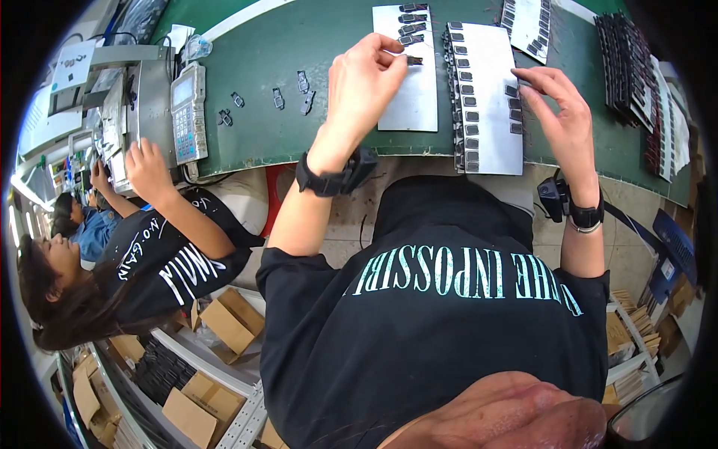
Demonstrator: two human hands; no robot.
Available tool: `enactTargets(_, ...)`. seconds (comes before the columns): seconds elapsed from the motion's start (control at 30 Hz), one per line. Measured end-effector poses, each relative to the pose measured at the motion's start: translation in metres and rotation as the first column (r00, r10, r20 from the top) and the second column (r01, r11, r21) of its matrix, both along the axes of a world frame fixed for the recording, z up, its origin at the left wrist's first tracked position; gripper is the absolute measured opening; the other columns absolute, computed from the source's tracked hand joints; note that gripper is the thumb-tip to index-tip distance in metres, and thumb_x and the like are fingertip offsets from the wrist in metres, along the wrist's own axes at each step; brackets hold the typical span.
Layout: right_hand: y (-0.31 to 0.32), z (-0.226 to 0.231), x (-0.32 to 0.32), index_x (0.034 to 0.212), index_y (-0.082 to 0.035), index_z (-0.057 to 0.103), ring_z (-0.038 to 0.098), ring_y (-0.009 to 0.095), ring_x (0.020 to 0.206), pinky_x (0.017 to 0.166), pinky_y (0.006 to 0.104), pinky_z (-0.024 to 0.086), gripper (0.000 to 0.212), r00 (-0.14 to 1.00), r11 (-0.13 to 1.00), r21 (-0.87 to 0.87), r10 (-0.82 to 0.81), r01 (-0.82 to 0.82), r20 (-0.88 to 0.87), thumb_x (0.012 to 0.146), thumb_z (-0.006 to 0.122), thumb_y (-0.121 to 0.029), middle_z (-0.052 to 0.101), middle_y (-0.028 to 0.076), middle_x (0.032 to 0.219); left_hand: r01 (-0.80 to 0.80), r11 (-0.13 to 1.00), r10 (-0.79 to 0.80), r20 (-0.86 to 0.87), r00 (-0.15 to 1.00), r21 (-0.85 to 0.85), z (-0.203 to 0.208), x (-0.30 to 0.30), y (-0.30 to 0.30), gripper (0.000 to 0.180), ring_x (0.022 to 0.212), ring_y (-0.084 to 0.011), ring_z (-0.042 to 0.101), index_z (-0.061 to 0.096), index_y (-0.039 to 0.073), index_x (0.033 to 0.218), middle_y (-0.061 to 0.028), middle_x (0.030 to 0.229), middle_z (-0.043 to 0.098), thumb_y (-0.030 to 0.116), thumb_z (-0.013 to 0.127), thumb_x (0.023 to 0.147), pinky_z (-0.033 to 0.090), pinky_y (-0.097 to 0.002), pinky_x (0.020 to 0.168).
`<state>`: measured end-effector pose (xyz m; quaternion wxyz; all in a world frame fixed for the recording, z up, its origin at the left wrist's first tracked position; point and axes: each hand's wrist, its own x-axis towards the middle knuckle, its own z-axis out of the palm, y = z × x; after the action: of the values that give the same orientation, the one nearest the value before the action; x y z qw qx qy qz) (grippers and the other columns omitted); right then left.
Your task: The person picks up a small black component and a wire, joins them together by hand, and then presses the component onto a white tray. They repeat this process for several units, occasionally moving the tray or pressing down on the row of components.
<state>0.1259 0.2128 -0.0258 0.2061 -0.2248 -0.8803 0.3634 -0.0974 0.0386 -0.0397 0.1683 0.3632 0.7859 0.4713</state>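
My left hand [366, 86] pinches a small black electronic part [413, 61] between thumb and index finger. That part is over a pale sheet [407, 97] with several similar black parts [411, 28] at its far end. To the right lies a silvery sheet [490, 97], with black rectangular parts in a column down its left side and a shorter column [515, 116] on its right edge. At this right edge, just beyond the shorter column, the thumb and index finger of my right hand [557, 101] come together; anything between them is too small to make out.
Loose black parts [278, 99] lie on the green table [247, 138] at left, beside a grey keypad device [188, 112]. Another filled sheet [527, 30] is at the back; stacked dark strips [624, 71] stand far right. A co-worker [157, 247] sits at my left.
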Motion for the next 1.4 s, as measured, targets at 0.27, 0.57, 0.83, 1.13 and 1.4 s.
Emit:
enactTargets(0.27, -0.002, -0.011, -0.001, 0.11, -0.003, 0.071, 0.062, 0.026, 0.101, 0.089, 0.0329, 0.048, 0.022, 0.998, 0.976, 0.208, 0.06, -0.067, 0.036, 0.089, 0.066, -0.005, 0.066, 0.011, 0.108, -0.06, 0.991, 0.001, -0.447, 0.895, -0.117, -0.016, -0.011, 0.011, 0.012, 0.077, -0.0365, 0.07, 0.066, 0.002, 0.089, -0.0179, 0.082, 0.071, 0.013, 0.064, 0.085, 0.056, -0.0458, 0.072)
enactTargets(0.57, 0.007, -0.005, -0.004, 0.107, 0.001, 0.063, 0.06, 0.028, 0.105, 0.092, 0.0334, 0.046, 0.019, 0.976, 0.951, 0.258, 0.128, -0.171, 0.174, 0.089, 0.064, -0.004, 0.063, 0.012, 0.104, -0.008, 0.999, -0.018, -0.65, 0.759, -0.036, -0.032, -0.015, 0.008, 0.01, 0.071, -0.0387, 0.067, 0.06, 0.002, 0.076, -0.0199, 0.076, 0.066, 0.008, 0.059, 0.084, 0.055, -0.0469, 0.063)
enactTargets(0.83, 0.001, -0.007, -0.001, 0.113, 0.0, 0.06, 0.06, 0.02, 0.105, 0.095, 0.0296, 0.045, 0.018, 0.998, 0.997, 0.075, -0.003, -0.001, 0.059, 0.096, 0.061, -0.005, 0.064, 0.008, 0.106, -0.44, 0.891, 0.184, -0.793, 0.58, -0.115, -0.002, -0.017, -0.092, 0.009, 0.085, -0.031, 0.066, 0.069, 0.007, 0.085, -0.0097, 0.083, 0.067, 0.015, 0.072, 0.083, 0.055, -0.0409, 0.068)
enactTargets(1.13, -0.011, 0.007, -0.001, 0.116, 0.001, 0.062, 0.063, 0.014, 0.102, 0.093, 0.027, 0.048, 0.019, 0.978, 0.818, -0.564, -0.008, -0.114, -0.209, 0.099, 0.058, -0.008, 0.064, 0.008, 0.115, -0.357, 0.929, 0.203, -0.669, 0.715, -0.099, -0.019, -0.027, -0.112, 0.012, 0.084, -0.0304, 0.067, 0.07, 0.006, 0.092, -0.0096, 0.086, 0.069, 0.012, 0.074, 0.082, 0.055, -0.0399, 0.069)
enactTargets(1.4, -0.065, 0.022, -0.029, 0.113, 0.002, 0.059, 0.064, 0.016, 0.1, 0.092, 0.0308, 0.051, 0.016, 0.912, 0.574, -0.718, 0.143, -0.393, -0.385, 0.099, 0.055, -0.003, 0.06, 0.013, 0.124, 0.204, 0.972, -0.156, -0.332, 0.93, 0.115, 0.028, 0.058, -0.045, 0.013, 0.073, -0.0273, 0.071, 0.069, 0.004, 0.098, -0.0107, 0.087, 0.072, 0.004, 0.071, 0.085, 0.056, -0.0332, 0.065)
